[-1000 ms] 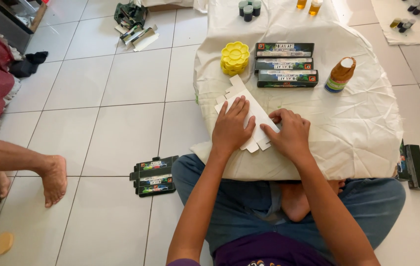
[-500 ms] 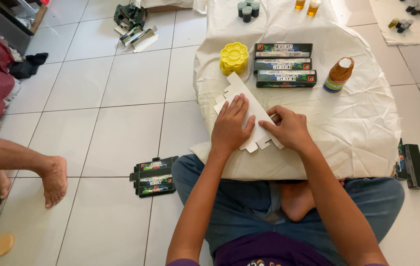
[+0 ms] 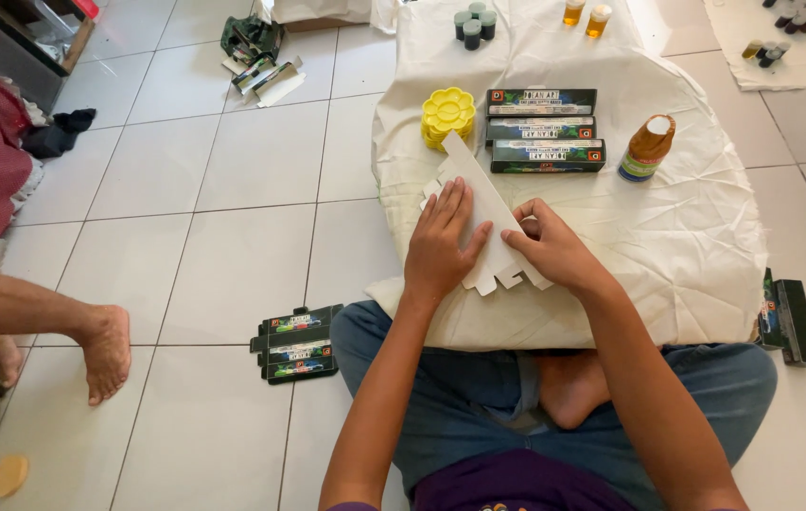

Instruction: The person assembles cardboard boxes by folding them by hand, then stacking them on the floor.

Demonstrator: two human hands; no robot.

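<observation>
A flat white unfolded carton blank [image 3: 490,203] lies on the cream cloth [image 3: 696,246] in front of me. My left hand [image 3: 443,244] presses flat on the blank's left part, fingers spread. My right hand [image 3: 551,249] rests on its lower right edge, fingers curled over the card. Behind the blank lie three folded dark boxes [image 3: 543,129] in a row, a stack of yellow flower-shaped lids [image 3: 447,115] and an amber bottle with a white cap [image 3: 646,149].
Flat dark carton blanks [image 3: 296,343] lie on the tiled floor at my left knee. Dark boxes [image 3: 789,320] stand at the cloth's right edge. Small capped bottles [image 3: 475,21] sit at the far end. Another person's foot [image 3: 105,350] rests on the floor at left.
My right hand has slid slightly along the blank's lower right edge. The left hand stays pressed on the card.
</observation>
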